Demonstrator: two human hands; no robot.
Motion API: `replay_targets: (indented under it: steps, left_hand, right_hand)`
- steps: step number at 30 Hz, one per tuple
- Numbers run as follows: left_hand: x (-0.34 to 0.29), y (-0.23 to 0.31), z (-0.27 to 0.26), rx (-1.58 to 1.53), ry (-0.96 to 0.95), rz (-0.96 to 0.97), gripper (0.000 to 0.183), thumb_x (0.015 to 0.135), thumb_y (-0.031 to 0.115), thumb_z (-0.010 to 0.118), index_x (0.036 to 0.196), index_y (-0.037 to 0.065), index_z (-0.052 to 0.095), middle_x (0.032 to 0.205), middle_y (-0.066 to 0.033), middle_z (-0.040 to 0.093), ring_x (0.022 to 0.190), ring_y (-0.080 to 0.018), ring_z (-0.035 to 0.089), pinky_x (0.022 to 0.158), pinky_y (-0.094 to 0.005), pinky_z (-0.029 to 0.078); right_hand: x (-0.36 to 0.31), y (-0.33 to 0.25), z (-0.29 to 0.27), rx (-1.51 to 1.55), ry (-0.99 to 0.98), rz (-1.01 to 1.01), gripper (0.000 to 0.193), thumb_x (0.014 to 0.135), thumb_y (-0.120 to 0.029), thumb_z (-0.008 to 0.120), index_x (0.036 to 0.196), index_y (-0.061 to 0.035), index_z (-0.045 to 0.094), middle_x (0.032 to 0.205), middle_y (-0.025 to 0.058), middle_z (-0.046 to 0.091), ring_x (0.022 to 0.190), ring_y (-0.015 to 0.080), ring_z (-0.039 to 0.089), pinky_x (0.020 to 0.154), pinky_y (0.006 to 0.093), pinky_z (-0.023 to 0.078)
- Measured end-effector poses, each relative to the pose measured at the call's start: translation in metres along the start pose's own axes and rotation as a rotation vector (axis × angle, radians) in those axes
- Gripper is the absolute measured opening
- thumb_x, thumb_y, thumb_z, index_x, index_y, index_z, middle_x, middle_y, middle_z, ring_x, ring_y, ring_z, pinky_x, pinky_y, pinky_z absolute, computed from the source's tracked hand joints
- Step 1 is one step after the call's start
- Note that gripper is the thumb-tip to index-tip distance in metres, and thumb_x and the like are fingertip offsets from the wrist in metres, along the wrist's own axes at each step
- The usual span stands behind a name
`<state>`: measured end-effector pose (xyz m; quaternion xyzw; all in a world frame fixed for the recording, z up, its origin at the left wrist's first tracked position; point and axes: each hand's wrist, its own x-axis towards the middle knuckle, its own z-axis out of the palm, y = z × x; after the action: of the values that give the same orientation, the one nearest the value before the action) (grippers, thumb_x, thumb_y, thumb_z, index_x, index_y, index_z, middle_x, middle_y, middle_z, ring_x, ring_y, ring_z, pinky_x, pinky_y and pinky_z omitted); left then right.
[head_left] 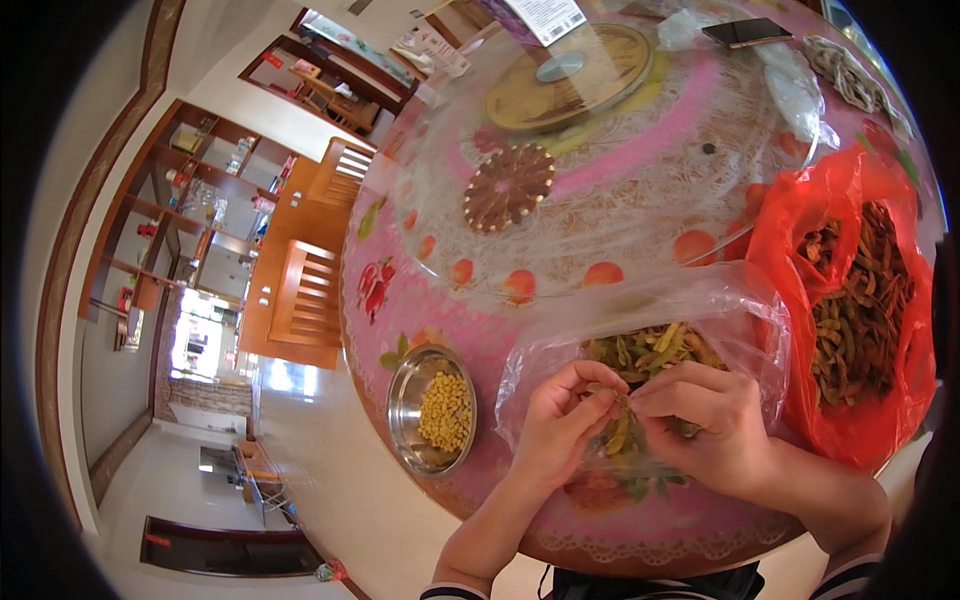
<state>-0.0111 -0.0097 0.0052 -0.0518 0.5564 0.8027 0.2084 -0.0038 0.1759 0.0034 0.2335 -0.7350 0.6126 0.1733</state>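
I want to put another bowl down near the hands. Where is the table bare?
Bare cloth lies between the metal bowl and the glass turntable rim, left of the clear bag. It is crowded on the right: the left hand and right hand work over the clear bag, with the red bag beside it.
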Motion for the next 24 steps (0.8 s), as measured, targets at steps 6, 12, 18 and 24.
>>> replay_targets:
  steps: [6,12,18,24]
  left_hand:
    - [-0.001,-0.002,0.006,0.012,-0.072,0.007,0.014,0.088,0.002,0.061,0.101,0.001,0.056,0.095,-0.0050,0.061,0.083,-0.0114,0.060,0.074,-0.0211,0.048]
    - [-0.002,-0.006,0.005,-0.008,-0.082,-0.001,0.017,0.086,0.002,0.064,0.102,0.000,0.058,0.097,-0.0074,0.063,0.087,-0.0146,0.063,0.075,-0.0247,0.050]
    - [-0.001,-0.005,-0.004,-0.162,-0.193,-0.065,0.014,0.085,0.006,0.066,0.096,0.003,0.057,0.092,-0.0094,0.065,0.085,-0.0167,0.063,0.070,-0.0258,0.050]
    - [0.003,-0.009,-0.003,-0.408,-0.309,-0.138,0.011,0.086,0.008,0.065,0.092,0.005,0.057,0.096,-0.0105,0.065,0.089,-0.0197,0.063,0.071,-0.0253,0.049]
  right_hand:
    - [0.004,-0.002,-0.003,0.040,0.023,0.048,0.021,0.069,0.009,0.067,0.085,-0.0031,0.065,0.080,0.0097,0.065,0.067,0.0215,0.065,0.058,0.0283,0.052]
    - [0.006,-0.001,-0.006,0.090,-0.005,0.061,0.018,0.071,0.009,0.067,0.086,-0.0017,0.065,0.079,0.0101,0.066,0.068,0.0199,0.066,0.059,0.0271,0.052]
    - [0.006,-0.003,-0.006,0.278,-0.030,0.202,0.016,0.075,0.007,0.066,0.088,-0.0001,0.066,0.082,0.0085,0.067,0.070,0.0141,0.066,0.063,0.0247,0.052]
    - [0.005,-0.005,-0.007,0.552,-0.035,0.414,0.010,0.081,0.007,0.064,0.089,0.0031,0.065,0.086,0.0060,0.068,0.075,0.0089,0.064,0.067,0.0229,0.053]
